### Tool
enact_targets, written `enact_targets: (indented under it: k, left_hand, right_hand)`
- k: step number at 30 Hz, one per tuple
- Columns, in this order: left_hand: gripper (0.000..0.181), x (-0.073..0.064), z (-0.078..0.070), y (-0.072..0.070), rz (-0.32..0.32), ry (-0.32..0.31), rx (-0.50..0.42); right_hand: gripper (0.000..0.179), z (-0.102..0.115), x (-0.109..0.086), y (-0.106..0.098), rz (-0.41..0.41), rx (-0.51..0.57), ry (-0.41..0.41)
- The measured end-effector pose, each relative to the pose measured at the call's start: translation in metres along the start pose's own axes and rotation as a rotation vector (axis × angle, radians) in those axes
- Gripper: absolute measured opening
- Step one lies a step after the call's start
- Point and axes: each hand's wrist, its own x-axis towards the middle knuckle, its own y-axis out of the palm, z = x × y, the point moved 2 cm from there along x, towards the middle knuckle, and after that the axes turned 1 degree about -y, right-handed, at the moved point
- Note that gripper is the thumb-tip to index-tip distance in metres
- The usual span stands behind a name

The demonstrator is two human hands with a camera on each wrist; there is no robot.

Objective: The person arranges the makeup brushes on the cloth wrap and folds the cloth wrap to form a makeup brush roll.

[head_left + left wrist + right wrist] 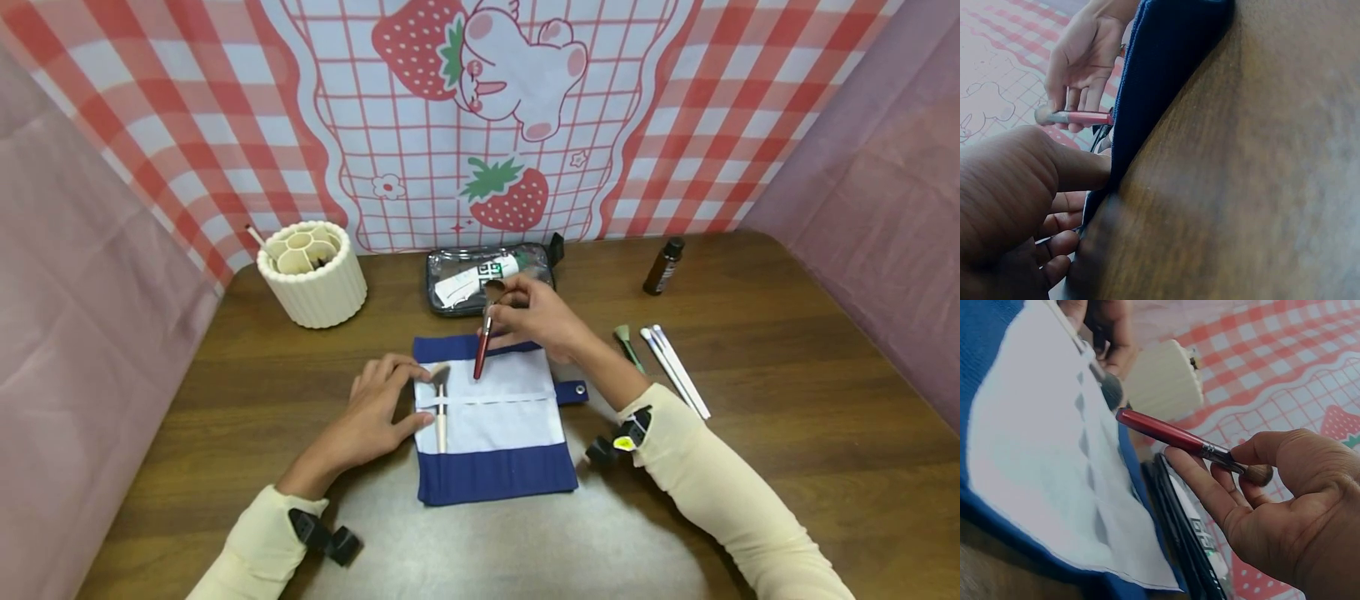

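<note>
A blue and white fabric brush roll (502,425) lies unrolled on the table. My right hand (536,317) pinches a red-handled makeup brush (482,348) near its metal collar, over the roll's far part, handle tip pointing down toward the white lining. In the right wrist view, thumb and fingers (1200,481) meet at the collar beside the brown bristles. At the roll's left side, a pale-handled brush (442,425) sits under the white strap with its dark bristles above it. My left hand (378,408) rests at the roll's left edge, fingertips and thumb touching the fabric beside that brush.
Behind the roll lies a clear pouch (442,310) holding a white tube. A cream ribbed holder (318,292) stands at back left, a dark bottle (663,267) at back right. A green brush (628,346) and several white brushes (678,373) lie right of the roll.
</note>
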Motion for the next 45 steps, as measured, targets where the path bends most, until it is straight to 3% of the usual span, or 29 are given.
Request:
enact_targets:
  k: [10,30,39,45]
  left_hand:
    - [0.046,0.0,0.001,0.001,-0.025,0.027,-0.007]
    - [0.045,0.0,0.002,0.002,-0.032,0.034,-0.008]
    - [0.046,0.0,0.002,0.002,-0.021,0.024,-0.006]
    - [0.046,-0.001,0.002,0.002,-0.01,0.026,-0.009]
  right_hand:
    - [0.041,-0.015,0.001,0.013,0.017,-0.028,0.063]
    - [0.047,-0.028,-0.005,0.02,0.189,-0.135,0.152]
    - [0.04,-0.029,-0.006,0.02,0.309,-0.341,0.166]
    - [0.04,-0.028,-0.009,0.02,0.405,-0.506,0.122]
